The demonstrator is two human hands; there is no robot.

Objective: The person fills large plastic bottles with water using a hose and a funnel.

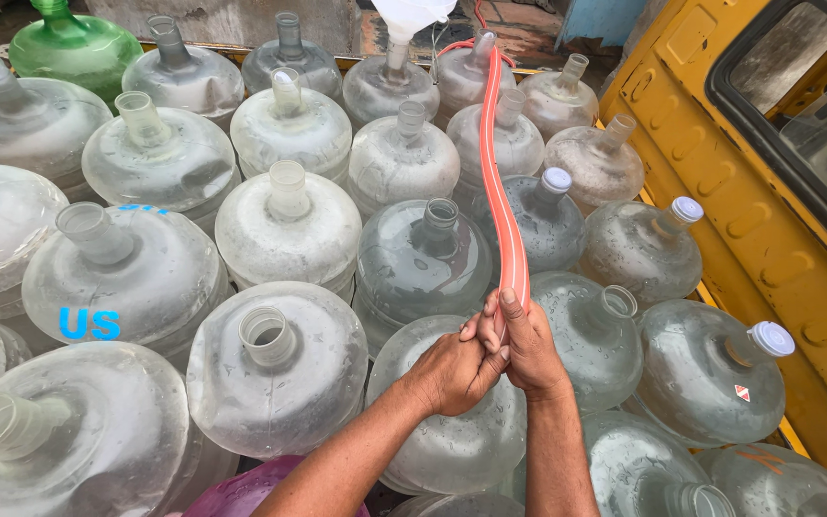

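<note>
Place: Big clear water jugs stand packed side by side, filling almost the whole view, next to a yellow truck (720, 182) on the right.
Far left: a green jug (74, 48) stands at the top corner, well apart from the hands.
Open jug: a clear jug with no cap (275, 369) stands just to the left of the hands, its mouth facing up.
Left hand: the left hand (452, 369) is curled shut around the low end of the hose, and it touches the right hand.
Hose: the orange and white hose (502, 201) is long and thin. It starts at the two hands and runs up and away from the person, over the jugs, toward the back row.
Long way of the hose: nearly straight up the view, with a soft bend in the middle.
Low end: it points down at the person and is hidden inside the fists, so I cannot tell just where it stops.
Right hand: the right hand (531, 349) is squeezed around the hose too, thumb lying along it, a bit higher than the left.
Nearer hand: both hold it at the same spot.
Back row: a white funnel (409, 19) sits in a jug near the far end of the hose.
Right side: jugs with pale caps (772, 337) stand by the truck.
</note>
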